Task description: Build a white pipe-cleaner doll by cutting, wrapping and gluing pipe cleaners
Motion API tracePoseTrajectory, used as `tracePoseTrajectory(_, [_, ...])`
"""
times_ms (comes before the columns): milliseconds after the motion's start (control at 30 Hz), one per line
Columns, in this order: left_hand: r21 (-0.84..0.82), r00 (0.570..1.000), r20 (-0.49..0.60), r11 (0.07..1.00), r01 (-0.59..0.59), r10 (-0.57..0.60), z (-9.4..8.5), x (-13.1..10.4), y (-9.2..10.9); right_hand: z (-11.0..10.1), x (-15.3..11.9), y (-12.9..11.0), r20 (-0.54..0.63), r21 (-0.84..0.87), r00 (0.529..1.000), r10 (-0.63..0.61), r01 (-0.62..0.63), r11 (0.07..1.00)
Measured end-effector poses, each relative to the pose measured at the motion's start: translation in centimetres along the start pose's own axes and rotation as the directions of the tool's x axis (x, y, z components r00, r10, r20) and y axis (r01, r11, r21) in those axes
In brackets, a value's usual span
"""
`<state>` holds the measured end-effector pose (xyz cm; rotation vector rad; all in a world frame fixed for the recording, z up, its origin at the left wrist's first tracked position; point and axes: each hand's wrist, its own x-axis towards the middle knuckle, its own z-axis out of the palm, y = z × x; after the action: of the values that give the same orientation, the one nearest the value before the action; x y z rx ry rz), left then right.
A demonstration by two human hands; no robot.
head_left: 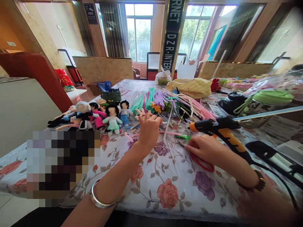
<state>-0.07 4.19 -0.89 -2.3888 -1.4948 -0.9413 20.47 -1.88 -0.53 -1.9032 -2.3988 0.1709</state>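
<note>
My left hand (150, 127) is at the middle of the table, fingers bent and closed, beside short beige pipe-cleaner pieces (139, 115). Its fingertips are turned away, so what they pinch is hidden. My right hand (201, 146) is closed on a pair of scissors with red handles (208, 167), held low over the tablecloth. The dark blades (181, 144) point left. Just beyond them lie a green item (183, 137) and a pink pipe cleaner (165, 132). A large bundle of coloured pipe cleaners (161, 98) is spread behind my left hand.
Several small dolls (112, 118) cluster at the left, near a dark green basket (111, 95). A glue gun (220, 126) stands close to my right forearm, its cord running right. Behind are a yellow cloth pouch (191, 87) and a jar with a green lid (272, 97).
</note>
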Motion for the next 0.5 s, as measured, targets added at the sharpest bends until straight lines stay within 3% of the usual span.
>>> tracePoseTrajectory(200, [0.079,1.000,-0.019,0.997,0.026,-0.024,0.0,-0.1,0.1,0.0,-1.1,1.0,0.010,-0.117,1.000,0.013,-0.012,0.993])
tracePoseTrajectory(400, [0.044,0.999,-0.023,0.998,0.033,-0.032,0.2,-0.1,0.1,-0.7,-1.7,2.0,0.175,-0.023,0.978,-0.109,0.115,0.993])
tracePoseTrajectory(500, [0.033,0.999,-0.003,0.999,0.038,-0.038,0.1,-0.1,0.1,-0.3,-1.3,1.7,0.113,-0.027,0.989,-0.093,0.097,0.995])
